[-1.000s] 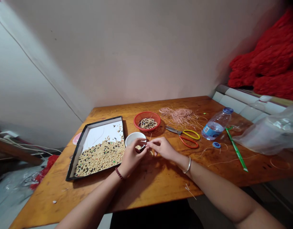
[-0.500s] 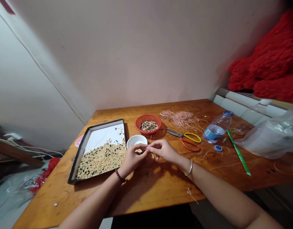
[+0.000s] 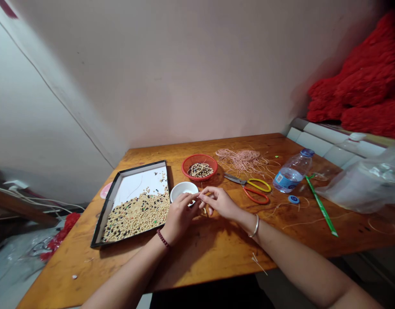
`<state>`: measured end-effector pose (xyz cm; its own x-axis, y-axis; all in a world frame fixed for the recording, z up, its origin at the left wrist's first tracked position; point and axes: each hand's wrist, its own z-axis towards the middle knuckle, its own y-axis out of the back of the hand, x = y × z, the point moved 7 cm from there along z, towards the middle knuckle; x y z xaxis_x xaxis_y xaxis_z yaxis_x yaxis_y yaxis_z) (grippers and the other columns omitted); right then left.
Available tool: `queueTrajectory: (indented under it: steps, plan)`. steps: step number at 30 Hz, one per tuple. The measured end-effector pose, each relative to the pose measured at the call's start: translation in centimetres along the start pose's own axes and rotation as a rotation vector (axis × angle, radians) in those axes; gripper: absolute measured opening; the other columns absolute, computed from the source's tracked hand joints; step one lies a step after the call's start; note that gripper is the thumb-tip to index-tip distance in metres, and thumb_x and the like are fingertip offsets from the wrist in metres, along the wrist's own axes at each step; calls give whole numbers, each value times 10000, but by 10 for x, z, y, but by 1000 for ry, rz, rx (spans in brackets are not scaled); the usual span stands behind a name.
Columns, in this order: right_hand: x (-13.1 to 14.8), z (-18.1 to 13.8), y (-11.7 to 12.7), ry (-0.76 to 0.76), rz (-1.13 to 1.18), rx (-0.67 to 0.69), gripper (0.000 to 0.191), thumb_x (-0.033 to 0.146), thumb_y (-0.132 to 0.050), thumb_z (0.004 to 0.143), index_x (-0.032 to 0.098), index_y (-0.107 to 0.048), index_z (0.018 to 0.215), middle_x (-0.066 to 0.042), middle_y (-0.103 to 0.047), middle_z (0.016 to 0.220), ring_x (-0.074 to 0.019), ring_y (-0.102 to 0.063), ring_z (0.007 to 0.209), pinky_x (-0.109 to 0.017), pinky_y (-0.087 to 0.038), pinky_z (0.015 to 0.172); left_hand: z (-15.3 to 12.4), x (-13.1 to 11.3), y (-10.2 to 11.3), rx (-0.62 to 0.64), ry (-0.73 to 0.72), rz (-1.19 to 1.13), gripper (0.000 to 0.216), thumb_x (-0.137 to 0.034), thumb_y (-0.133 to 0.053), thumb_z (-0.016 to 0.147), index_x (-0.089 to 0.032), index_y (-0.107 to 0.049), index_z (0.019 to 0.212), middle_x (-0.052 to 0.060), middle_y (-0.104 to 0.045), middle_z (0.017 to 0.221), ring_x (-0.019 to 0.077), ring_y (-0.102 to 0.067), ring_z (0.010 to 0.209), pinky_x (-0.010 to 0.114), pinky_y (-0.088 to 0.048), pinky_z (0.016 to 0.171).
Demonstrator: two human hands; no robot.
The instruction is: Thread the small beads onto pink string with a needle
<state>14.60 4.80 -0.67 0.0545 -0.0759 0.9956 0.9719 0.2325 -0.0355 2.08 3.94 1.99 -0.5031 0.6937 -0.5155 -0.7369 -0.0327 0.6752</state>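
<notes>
We're pinching thin pale cord (image 3: pixel 201 185), left hand (image 3: pixel 180 214) and right hand (image 3: pixel 221 203) fingers narrow; if pinch is slackening, we're risking small cream beads (image 3: pixel 204 211) slipping.

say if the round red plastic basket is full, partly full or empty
Partly full, not empty: small pale and dark beads lie in the round red plastic basket, with its bare far wall showing above them.

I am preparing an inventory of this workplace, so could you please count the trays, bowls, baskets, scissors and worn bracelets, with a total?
Trays: 1, the black-edged tray
Bowls: 1, the white bowl
Baskets: 1, the red basket
Scissors: 1 pair, the scissors
Bracelets: 2, the beaded bracelet and the silver bangle
Total: 6
</notes>
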Motion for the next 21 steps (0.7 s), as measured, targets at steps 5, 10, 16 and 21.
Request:
queueTrajectory:
  steps: [5, 10, 16, 21]
  plan:
    - [0, 1, -2, -2, 33, 23, 413, 542, -652, 738, 143, -576, 817, -22, -680, 646, -68, -524, 380, -182, -441, 374, 0, -2, -4, 59, -3, 82, 196, -297, -505, 924, -180, -661, 944, 62, -627, 850, 150, -584, 747, 257, -463, 664]
    - [-2, 4, 1, 8, 58, 9, 410, 536, -656, 737, 141, -587, 823, -23, -680, 642, -63, -519, 383, -176, -434, 374, 0, 0, -2, 57, 56, 27, 210, -317, -490, 924, -189, -642, 856, 57, -624, 842, 158, -570, 753, 261, -453, 664]
    - [-2, 5, 8, 15, 34, -37, 411, 537, -646, 745, 137, -594, 825, -16, -665, 624, -64, -513, 401, -183, -434, 396, 2, 7, -1, 33, 153, -91, 212, -339, -525, 902, -176, -619, 803, 51, -627, 793, 155, -569, 727, 244, -449, 618]
    - [3, 3, 9, 39, 11, -64, 387, 527, -637, 760, 144, -604, 803, -7, -648, 637, -63, -502, 419, -194, -432, 418, 0, 13, -2, 36, 201, -163, 231, -361, -491, 917, -175, -582, 814, 42, -614, 800, 146, -552, 713, 241, -444, 620]
